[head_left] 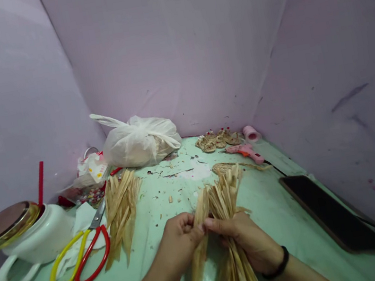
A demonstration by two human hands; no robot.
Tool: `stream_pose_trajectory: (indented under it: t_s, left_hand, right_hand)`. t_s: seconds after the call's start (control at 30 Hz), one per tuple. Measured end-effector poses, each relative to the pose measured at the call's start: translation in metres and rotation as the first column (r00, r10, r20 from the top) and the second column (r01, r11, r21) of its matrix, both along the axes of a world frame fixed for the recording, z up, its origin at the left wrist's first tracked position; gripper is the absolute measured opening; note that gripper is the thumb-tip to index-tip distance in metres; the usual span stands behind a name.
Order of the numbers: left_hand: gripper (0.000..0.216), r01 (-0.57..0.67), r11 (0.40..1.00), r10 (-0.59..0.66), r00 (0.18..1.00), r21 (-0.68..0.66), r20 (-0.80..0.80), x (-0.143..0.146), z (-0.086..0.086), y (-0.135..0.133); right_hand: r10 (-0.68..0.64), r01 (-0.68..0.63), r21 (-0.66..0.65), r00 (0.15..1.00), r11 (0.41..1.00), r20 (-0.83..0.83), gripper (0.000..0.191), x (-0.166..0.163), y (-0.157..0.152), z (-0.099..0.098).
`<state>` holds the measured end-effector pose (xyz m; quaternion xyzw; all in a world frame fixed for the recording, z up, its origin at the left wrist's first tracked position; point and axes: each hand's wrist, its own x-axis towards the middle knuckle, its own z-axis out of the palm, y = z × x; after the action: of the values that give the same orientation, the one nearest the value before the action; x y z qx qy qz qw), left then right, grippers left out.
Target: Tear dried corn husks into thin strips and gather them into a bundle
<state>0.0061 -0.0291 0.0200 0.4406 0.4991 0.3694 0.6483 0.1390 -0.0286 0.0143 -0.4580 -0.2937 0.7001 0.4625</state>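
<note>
My left hand (179,238) and my right hand (246,241) both grip a bundle of dry straw-coloured leaf strips (221,202) low in the middle of the head view. The left hand's fingers pinch one strip at the bundle's left side. The right hand is wrapped round the rest, with a black band on its wrist. The strips fan upward past my fingers and run down out of view at the bottom edge. A second pile of strips (122,211) lies on the green table (275,212) to the left.
Scissors with a yellow and a red handle (81,259) lie beside a white mug with a gold lid (23,235). A tied white plastic bag (140,141), woven pieces (218,140), a pink glue gun (245,151), pink tape (251,133) and a dark phone (331,212) lie around.
</note>
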Motion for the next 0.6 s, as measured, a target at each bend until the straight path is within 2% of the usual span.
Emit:
stream_pose_trajectory:
  t_s: [0.13, 0.27, 0.37, 0.47, 0.53, 0.6]
  left_hand:
    - [0.026, -0.03, 0.998, 0.033, 0.998, 0.049, -0.054, 0.001, -0.005, 0.001]
    - [0.022, -0.047, 0.986, 0.077, 0.98, 0.16, -0.183, -0.003, -0.007, 0.006]
    - [0.022, 0.018, 0.998, -0.008, 0.986, 0.062, -0.167, -0.002, -0.006, 0.005]
    - [0.027, 0.094, 0.994, -0.1, 0.989, -0.06, -0.109, 0.0, -0.007, 0.002]
    - [0.032, 0.145, 0.988, -0.148, 0.988, -0.056, -0.05, 0.0, -0.009, 0.001]
    - [0.038, 0.17, 0.985, -0.17, 0.985, -0.034, 0.006, 0.0, -0.013, 0.002]
  right_hand:
    - [-0.048, 0.046, 0.02, 0.994, 0.999, 0.094, 0.014, 0.001, -0.001, 0.004]
    - [-0.002, -0.004, 0.055, 0.994, 0.998, 0.112, 0.014, 0.003, 0.001, 0.008]
    - [0.042, -0.048, 0.068, 0.996, 0.997, 0.081, 0.015, 0.001, 0.0, 0.012]
    - [0.194, -0.198, 0.11, 0.98, 0.974, 0.048, 0.019, -0.001, -0.002, 0.015]
    - [0.245, -0.247, 0.152, 0.969, 0.957, 0.034, 0.018, -0.002, -0.003, 0.015]
    - [0.207, -0.21, 0.178, 0.978, 0.961, 0.035, 0.016, -0.001, -0.002, 0.013]
